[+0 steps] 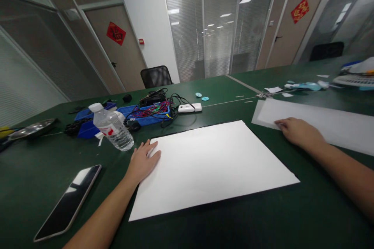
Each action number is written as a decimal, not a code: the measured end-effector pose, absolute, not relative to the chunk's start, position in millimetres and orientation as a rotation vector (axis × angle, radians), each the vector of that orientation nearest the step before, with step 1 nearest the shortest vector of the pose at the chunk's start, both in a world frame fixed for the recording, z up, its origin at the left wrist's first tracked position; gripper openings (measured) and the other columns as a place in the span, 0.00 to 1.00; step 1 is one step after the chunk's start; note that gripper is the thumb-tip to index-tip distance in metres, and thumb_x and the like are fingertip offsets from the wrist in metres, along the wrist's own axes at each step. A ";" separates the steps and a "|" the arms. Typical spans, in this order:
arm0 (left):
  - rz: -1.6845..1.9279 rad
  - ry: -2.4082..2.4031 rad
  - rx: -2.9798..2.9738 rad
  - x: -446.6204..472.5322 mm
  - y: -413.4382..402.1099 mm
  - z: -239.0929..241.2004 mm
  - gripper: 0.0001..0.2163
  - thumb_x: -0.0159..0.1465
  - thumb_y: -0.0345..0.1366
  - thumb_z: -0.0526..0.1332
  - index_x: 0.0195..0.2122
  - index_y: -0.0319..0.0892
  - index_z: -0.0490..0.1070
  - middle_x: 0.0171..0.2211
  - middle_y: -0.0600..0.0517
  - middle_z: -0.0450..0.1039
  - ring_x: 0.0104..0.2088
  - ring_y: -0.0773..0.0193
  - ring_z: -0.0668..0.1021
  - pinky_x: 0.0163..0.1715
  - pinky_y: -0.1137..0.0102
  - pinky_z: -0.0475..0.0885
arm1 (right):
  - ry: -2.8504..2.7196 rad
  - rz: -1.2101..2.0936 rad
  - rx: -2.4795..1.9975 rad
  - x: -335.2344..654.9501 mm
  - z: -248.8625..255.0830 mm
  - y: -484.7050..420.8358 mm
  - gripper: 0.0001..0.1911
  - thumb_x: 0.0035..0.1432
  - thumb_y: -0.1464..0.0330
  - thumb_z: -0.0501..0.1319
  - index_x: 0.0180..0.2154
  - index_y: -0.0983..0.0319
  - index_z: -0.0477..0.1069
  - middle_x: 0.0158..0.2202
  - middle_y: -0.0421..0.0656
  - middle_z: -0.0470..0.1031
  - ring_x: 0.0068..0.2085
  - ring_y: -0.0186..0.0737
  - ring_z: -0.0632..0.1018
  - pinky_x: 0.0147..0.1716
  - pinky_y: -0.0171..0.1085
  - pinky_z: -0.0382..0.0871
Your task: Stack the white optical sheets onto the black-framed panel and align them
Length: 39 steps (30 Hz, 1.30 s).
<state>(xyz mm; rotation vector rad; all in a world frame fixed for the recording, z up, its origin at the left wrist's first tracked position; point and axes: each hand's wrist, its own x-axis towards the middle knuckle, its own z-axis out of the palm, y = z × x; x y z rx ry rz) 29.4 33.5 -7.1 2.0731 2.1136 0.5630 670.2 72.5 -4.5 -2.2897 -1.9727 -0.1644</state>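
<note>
A large white sheet of paper (216, 167) lies flat on the green table, with a thin dark edge showing along its far and right sides. My left hand (144, 161) rests on its left edge, fingers spread and thumb pointing inward over the paper. Off to the right, my right hand (300, 134) is at the near edge of a second, translucent white sheet (336, 122). Its fingers are drawn together on that edge near the left corner; the fingertips partly hide the contact. This second sheet runs out of view on the right.
Left of the paper stand a water bottle (112, 128) and a blue tray (153, 113) of wires. A phone (70, 202) lies nearer me. Beyond are a white power strip (189, 107), light-blue discs (205, 99), a pan (33, 129) and a chair (156, 76). Paper scraps (273, 90) lie at right.
</note>
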 end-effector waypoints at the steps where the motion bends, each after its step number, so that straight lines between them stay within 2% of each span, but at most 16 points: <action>1: 0.530 2.119 2.088 30.0 32.9 -7.4 0.26 0.69 0.46 0.60 0.67 0.44 0.74 0.75 0.41 0.59 0.75 0.40 0.61 0.73 0.41 0.55 | -1.983 -0.168 -2.281 664.1 -2.6 71.1 0.33 0.75 0.55 0.41 0.60 0.62 0.78 0.60 0.57 0.77 0.56 0.58 0.78 0.55 0.52 0.71; 5: 0.460 2.140 2.134 30.8 31.4 -8.5 0.26 0.70 0.46 0.60 0.68 0.45 0.73 0.75 0.39 0.58 0.76 0.39 0.60 0.73 0.42 0.54 | -2.007 -0.185 -2.258 645.9 2.4 66.4 0.40 0.71 0.41 0.44 0.62 0.62 0.77 0.61 0.58 0.75 0.57 0.62 0.77 0.54 0.55 0.71; 7: 0.444 2.149 2.142 31.0 30.9 -8.7 0.26 0.70 0.45 0.60 0.68 0.46 0.72 0.76 0.39 0.57 0.76 0.39 0.59 0.73 0.42 0.54 | -2.008 -0.201 -2.262 641.0 3.4 64.8 0.43 0.69 0.38 0.45 0.63 0.61 0.76 0.63 0.58 0.74 0.57 0.65 0.76 0.53 0.56 0.72; 10: 0.415 2.155 2.134 32.2 30.0 -7.7 0.27 0.71 0.46 0.59 0.69 0.45 0.72 0.76 0.39 0.56 0.76 0.39 0.58 0.73 0.42 0.53 | -2.042 -0.224 -2.244 635.3 5.5 63.0 0.39 0.71 0.42 0.45 0.61 0.61 0.77 0.61 0.56 0.75 0.57 0.63 0.76 0.54 0.56 0.72; 12: 0.398 2.164 2.131 33.7 29.3 -6.3 0.27 0.71 0.46 0.59 0.70 0.46 0.71 0.76 0.39 0.56 0.76 0.40 0.58 0.74 0.43 0.52 | -2.079 -0.241 -2.215 630.4 8.2 61.8 0.35 0.73 0.46 0.44 0.56 0.60 0.80 0.58 0.53 0.78 0.56 0.58 0.78 0.54 0.54 0.72; 15: 0.381 2.176 2.132 36.3 28.3 -4.0 0.27 0.71 0.46 0.58 0.70 0.47 0.71 0.76 0.41 0.56 0.76 0.40 0.58 0.74 0.43 0.53 | -2.019 -0.307 -2.232 620.8 15.3 58.5 0.34 0.74 0.51 0.40 0.49 0.61 0.81 0.50 0.53 0.82 0.47 0.55 0.81 0.42 0.50 0.75; 17: 0.372 2.182 2.131 37.8 27.6 -2.6 0.27 0.71 0.46 0.58 0.69 0.47 0.71 0.76 0.41 0.57 0.76 0.40 0.59 0.73 0.43 0.53 | -1.924 -0.387 -2.263 613.9 21.5 54.7 0.36 0.74 0.51 0.38 0.51 0.62 0.80 0.48 0.54 0.82 0.42 0.56 0.81 0.34 0.49 0.72; 19: 0.366 2.189 2.139 38.9 26.8 -1.7 0.27 0.71 0.46 0.58 0.69 0.46 0.71 0.76 0.41 0.57 0.76 0.39 0.59 0.73 0.42 0.54 | -1.892 -0.471 -2.203 606.8 26.8 48.8 0.36 0.74 0.50 0.38 0.54 0.61 0.79 0.49 0.53 0.82 0.40 0.55 0.81 0.33 0.48 0.71; 21: 0.359 2.189 2.162 39.3 25.8 -1.3 0.27 0.71 0.46 0.57 0.70 0.45 0.71 0.76 0.39 0.57 0.76 0.38 0.60 0.73 0.42 0.54 | -1.998 -0.477 -1.988 598.8 28.7 41.0 0.33 0.74 0.50 0.42 0.53 0.61 0.79 0.46 0.51 0.83 0.38 0.51 0.82 0.34 0.47 0.72; 24: 0.363 2.179 2.198 39.3 24.2 -1.9 0.30 0.72 0.46 0.55 0.72 0.40 0.66 0.75 0.36 0.58 0.75 0.37 0.61 0.73 0.44 0.55 | -2.324 -0.235 -1.474 584.5 24.1 28.2 0.27 0.73 0.52 0.49 0.46 0.59 0.82 0.38 0.47 0.84 0.31 0.42 0.80 0.33 0.42 0.73; 26: 0.375 2.180 2.213 39.2 23.4 -2.6 0.30 0.72 0.46 0.55 0.73 0.41 0.64 0.75 0.37 0.59 0.75 0.38 0.62 0.72 0.44 0.56 | -2.459 -0.068 -1.195 575.8 19.5 22.0 0.23 0.73 0.55 0.51 0.46 0.57 0.83 0.39 0.45 0.85 0.32 0.40 0.81 0.33 0.40 0.74; 28: 0.366 2.188 2.223 39.4 22.9 -3.0 0.29 0.72 0.46 0.55 0.73 0.42 0.65 0.75 0.39 0.59 0.75 0.38 0.63 0.72 0.44 0.56 | -2.469 -0.031 -1.099 571.3 17.1 19.9 0.21 0.72 0.56 0.52 0.46 0.55 0.83 0.42 0.44 0.85 0.35 0.41 0.83 0.35 0.41 0.76; 32: 0.295 2.199 2.230 40.5 22.8 -1.9 0.29 0.73 0.47 0.53 0.72 0.41 0.66 0.76 0.39 0.59 0.75 0.38 0.62 0.73 0.45 0.56 | -2.258 -0.186 -1.531 581.1 17.9 28.2 0.25 0.72 0.51 0.50 0.45 0.55 0.83 0.44 0.47 0.85 0.37 0.50 0.83 0.36 0.49 0.76; 36: 0.266 2.189 2.229 41.1 23.5 -0.9 0.30 0.73 0.48 0.52 0.72 0.40 0.66 0.76 0.38 0.58 0.75 0.38 0.62 0.73 0.45 0.55 | -2.097 -0.296 -1.908 599.2 16.7 40.9 0.27 0.70 0.49 0.51 0.48 0.56 0.83 0.51 0.49 0.83 0.44 0.61 0.83 0.38 0.54 0.75; 39: 0.277 2.173 2.236 41.3 23.7 -1.1 0.30 0.73 0.47 0.52 0.72 0.39 0.66 0.76 0.36 0.58 0.75 0.37 0.61 0.73 0.45 0.55 | -2.187 -0.285 -1.887 597.1 15.8 42.7 0.26 0.70 0.49 0.52 0.45 0.57 0.84 0.50 0.48 0.84 0.45 0.60 0.82 0.39 0.53 0.76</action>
